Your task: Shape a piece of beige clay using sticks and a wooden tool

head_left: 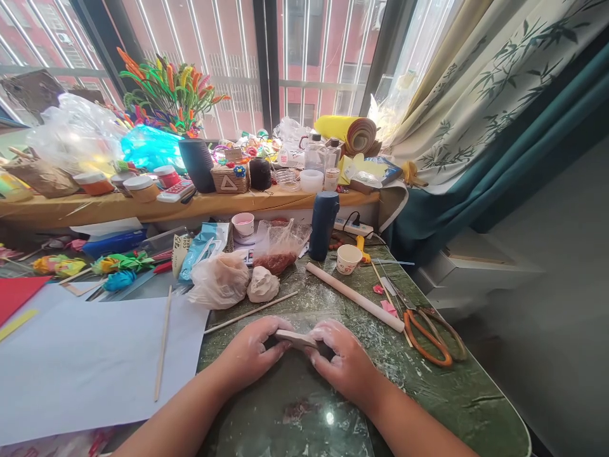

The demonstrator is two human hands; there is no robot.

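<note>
Forearms (190, 400) run off the bottom edge; left hand (254, 349) and right hand (341, 355) pinch a grey slab (297, 339), ends hidden. Left of centre, a cup (243, 230) holds something pink (243, 218).

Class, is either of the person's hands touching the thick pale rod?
No, the left hand and right hand both hold the flat grey piece, while the thick pale rod lies apart from them.

Gap between clay lump (263, 285) and rod (354, 297)
</note>
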